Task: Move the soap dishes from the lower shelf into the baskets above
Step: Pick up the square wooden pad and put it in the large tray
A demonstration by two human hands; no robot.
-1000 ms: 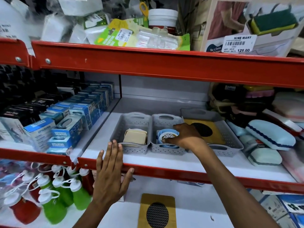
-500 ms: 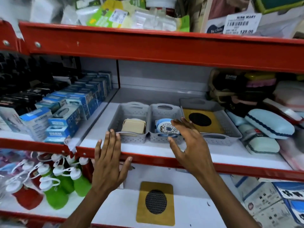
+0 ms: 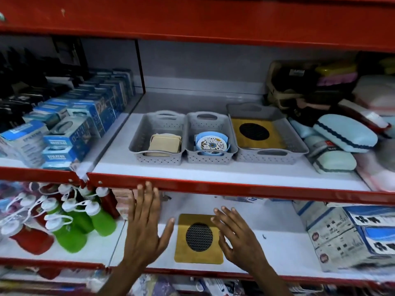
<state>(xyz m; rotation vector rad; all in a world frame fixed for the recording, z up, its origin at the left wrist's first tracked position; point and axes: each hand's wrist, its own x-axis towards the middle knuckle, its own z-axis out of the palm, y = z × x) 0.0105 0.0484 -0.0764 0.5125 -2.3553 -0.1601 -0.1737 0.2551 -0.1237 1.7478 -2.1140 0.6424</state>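
Red shop shelves hold the things. One yellow soap dish point(image 3: 198, 238) lies flat near the front edge of the lower shelf point(image 3: 277, 248). Both hands are spread and hold nothing, the left hand point(image 3: 147, 229) and right hand point(image 3: 239, 240) on either side of it. Three grey baskets point(image 3: 267, 155) sit above. Flat dishes are hard to pinch, so it may slip or bump the red shelf edge point(image 3: 235, 189) going up.

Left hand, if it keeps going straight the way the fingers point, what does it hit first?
Probably the red shelf edge: the left hand points up with its fingertips already overlapping that lip, though depth is unclear.
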